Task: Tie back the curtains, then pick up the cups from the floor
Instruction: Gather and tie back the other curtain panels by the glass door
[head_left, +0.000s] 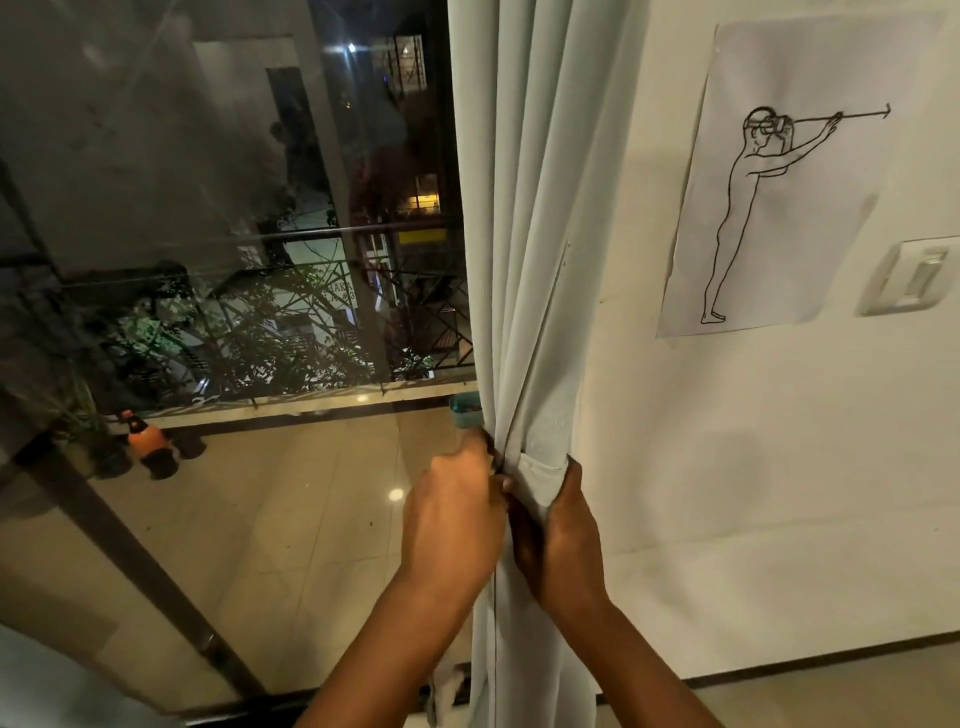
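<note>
A pale grey-green curtain (535, 260) hangs gathered at the right edge of the glass door. A band of the same cloth (543, 480) wraps the gathered folds at waist height. My left hand (452, 519) grips the band's end on the curtain's left side, fingers curled. My right hand (561, 535) holds the bunched curtain and band from the right, thumb up along the cloth. The two hands meet in front of the folds. No cup shows in this view.
The glass door (234, 260) looks onto a tiled balcony with a railing, plant pots (111, 460) and an orange bottle (145, 441). A teal object (466, 408) peeks out behind the curtain's edge. On the white wall hang a drawing (779, 171) and a light switch (914, 278).
</note>
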